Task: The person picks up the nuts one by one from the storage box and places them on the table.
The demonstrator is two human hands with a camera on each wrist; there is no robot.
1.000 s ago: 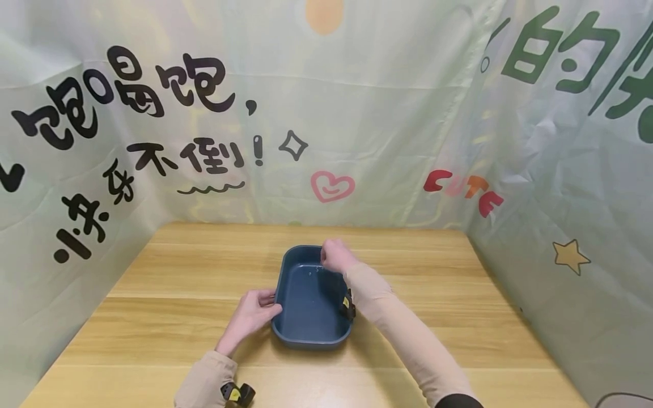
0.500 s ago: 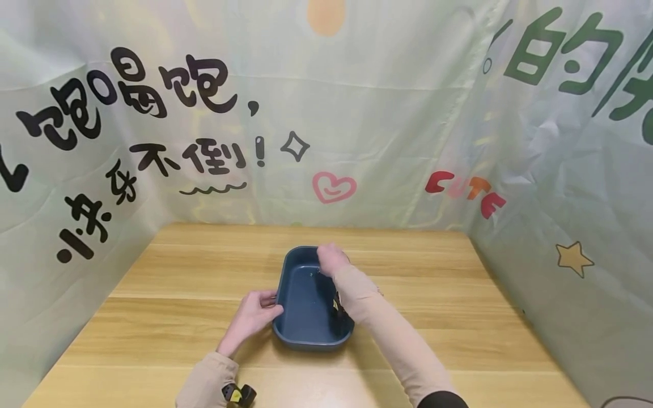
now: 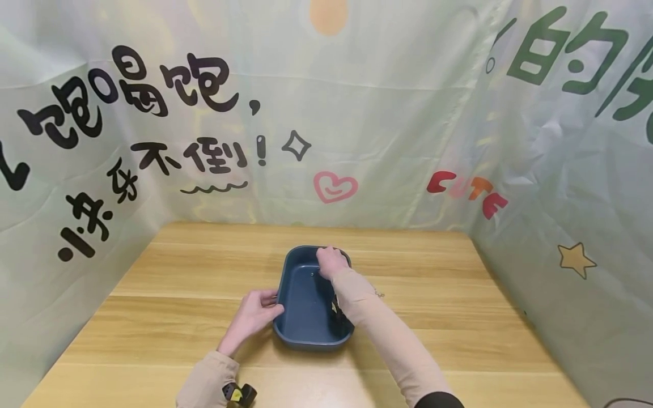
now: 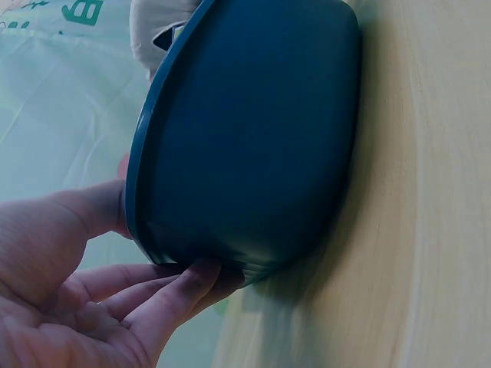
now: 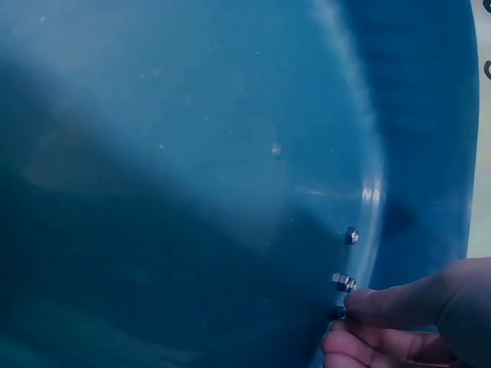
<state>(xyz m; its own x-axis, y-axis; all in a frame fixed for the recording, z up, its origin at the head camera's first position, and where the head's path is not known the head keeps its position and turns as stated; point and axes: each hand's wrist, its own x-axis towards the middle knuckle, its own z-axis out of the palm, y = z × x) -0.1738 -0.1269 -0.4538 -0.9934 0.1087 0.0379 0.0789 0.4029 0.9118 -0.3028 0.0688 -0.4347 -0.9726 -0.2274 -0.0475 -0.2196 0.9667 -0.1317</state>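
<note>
A deep dark-blue plastic tray [image 3: 306, 306] with rounded corners rests on the wooden table. My left hand [image 3: 255, 310] grips its left side, thumb on the rim and fingers against the outer wall [image 4: 245, 138]. Inside, at the far end, my right hand [image 3: 331, 263] reaches down with curled fingers. In the right wrist view a small silvery hex nut [image 5: 337, 312] sits at the tips of the right thumb and forefinger, which pinch it. Two more nuts lie close by: one nut [image 5: 346, 283] just above the thumb, another nut [image 5: 351, 235] farther along the wall.
Some tiny silvery pieces [image 3: 379, 293] show on the table [image 3: 433, 317] to the right of the tray, partly behind the right sleeve [image 3: 377, 317]. Printed fabric [image 3: 388, 130] closes off the back and both sides. Both wrists wear small black cameras.
My right hand has shifted slightly left and lower into the tray, uncovering its far right corner. The silvery pieces on the table have come into view. My left hand keeps its grip.
</note>
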